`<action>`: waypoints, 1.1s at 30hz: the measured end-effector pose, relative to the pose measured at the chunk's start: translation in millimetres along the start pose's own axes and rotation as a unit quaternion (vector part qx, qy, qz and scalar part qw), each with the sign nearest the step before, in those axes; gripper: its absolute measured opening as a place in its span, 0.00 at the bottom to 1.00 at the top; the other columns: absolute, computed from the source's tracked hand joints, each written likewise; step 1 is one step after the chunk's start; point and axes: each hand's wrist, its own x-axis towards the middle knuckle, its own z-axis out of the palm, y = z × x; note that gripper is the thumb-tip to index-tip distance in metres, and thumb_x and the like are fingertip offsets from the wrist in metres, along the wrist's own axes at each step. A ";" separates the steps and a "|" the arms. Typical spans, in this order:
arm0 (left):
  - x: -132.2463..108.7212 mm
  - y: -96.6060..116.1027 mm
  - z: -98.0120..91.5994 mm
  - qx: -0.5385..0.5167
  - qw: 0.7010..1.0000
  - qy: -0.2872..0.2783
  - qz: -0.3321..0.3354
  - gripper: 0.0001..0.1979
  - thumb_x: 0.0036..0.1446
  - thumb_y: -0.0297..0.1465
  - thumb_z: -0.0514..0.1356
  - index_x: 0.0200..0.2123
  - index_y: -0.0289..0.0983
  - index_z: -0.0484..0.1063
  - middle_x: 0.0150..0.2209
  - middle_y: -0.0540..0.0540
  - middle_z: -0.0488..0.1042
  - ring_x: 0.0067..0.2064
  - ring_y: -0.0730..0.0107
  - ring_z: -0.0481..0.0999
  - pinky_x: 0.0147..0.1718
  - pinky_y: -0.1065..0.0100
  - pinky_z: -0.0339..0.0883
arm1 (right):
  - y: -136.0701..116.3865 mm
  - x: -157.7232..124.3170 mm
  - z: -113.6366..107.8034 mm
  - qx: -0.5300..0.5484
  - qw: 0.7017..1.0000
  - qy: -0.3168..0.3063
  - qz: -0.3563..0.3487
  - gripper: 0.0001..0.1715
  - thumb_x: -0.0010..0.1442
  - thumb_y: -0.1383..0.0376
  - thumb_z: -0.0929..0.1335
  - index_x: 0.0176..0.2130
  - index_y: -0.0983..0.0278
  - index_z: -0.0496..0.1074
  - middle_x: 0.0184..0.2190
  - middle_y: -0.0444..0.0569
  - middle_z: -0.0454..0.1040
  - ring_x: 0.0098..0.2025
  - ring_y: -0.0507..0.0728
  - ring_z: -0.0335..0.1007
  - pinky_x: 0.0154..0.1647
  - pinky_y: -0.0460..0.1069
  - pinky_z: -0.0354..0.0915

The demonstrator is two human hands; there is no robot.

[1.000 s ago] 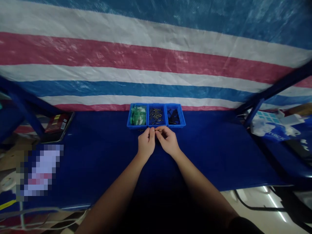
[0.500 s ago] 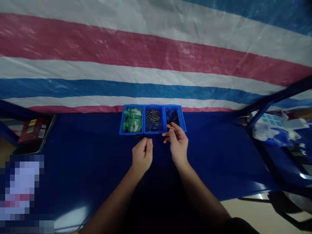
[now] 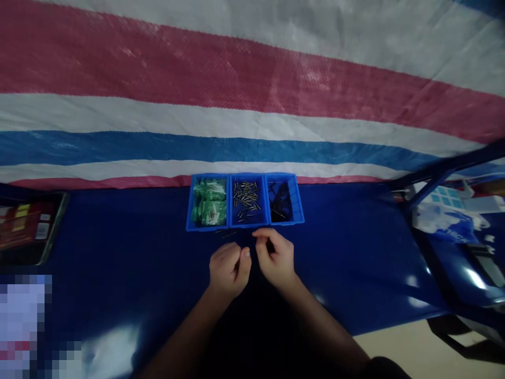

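My left hand (image 3: 229, 269) is closed in a fist in front of the bins, thumb on top; anything inside it is hidden. Beside it, my right hand (image 3: 276, 258) has its fingers curled in, and I cannot make out what they hold. Just beyond both hands stand three joined blue bins. Green-and-clear plastic packets (image 3: 213, 202) fill the left bin (image 3: 189, 213). Thin metal pin-like pieces (image 3: 246, 196) lie loose in the middle bin (image 3: 258, 218). In the right bin (image 3: 299, 202) are dark parts (image 3: 280, 200) whose kind is unclear. A few slim pieces (image 3: 226, 235) rest on the table before the bins.
The blue table (image 3: 347, 252) meets a striped plastic sheet (image 3: 236, 121) at the back. At far left sits a tray with a red box (image 3: 29, 226). On the right, a dark frame post (image 3: 430, 187) stands by plastic bags (image 3: 445, 221) and a white-and-teal box (image 3: 444, 196).
My right hand has drawn back from the right bin toward my left hand, and its spread fingers have curled in. My left hand stays a fist. The view has shifted slightly.
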 end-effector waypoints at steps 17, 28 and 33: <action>-2.6 -10.1 13.3 0.009 1.000 -0.007 -0.008 0.21 0.63 0.30 0.53 0.18 0.38 0.51 0.17 0.52 0.56 0.22 0.75 0.57 0.26 0.67 0.52 | 5.8 -10.4 11.6 -0.141 0.980 -0.139 -0.019 0.14 0.66 0.62 0.62 0.47 0.60 0.74 0.42 0.50 0.77 0.42 0.58 0.75 0.43 0.51 0.68; -3.5 -4.9 17.1 -0.025 0.999 -0.018 -0.011 0.19 0.65 0.32 0.54 0.21 0.36 0.59 0.19 0.52 0.61 0.23 0.79 0.61 0.26 0.71 0.54 | 11.9 -12.0 17.0 -0.262 0.944 -0.195 -0.050 0.10 0.65 0.67 0.62 0.41 0.64 0.72 0.42 0.52 0.74 0.46 0.57 0.69 0.43 0.48 0.64; 0.0 -9.1 17.2 -0.064 0.995 -0.012 -0.080 0.22 0.67 0.37 0.53 0.21 0.35 0.60 0.19 0.52 0.63 0.22 0.78 0.62 0.25 0.71 0.53 | 14.2 -9.2 17.6 -0.278 0.945 -0.164 -0.050 0.13 0.67 0.64 0.59 0.41 0.62 0.72 0.39 0.49 0.74 0.37 0.55 0.69 0.33 0.48 0.58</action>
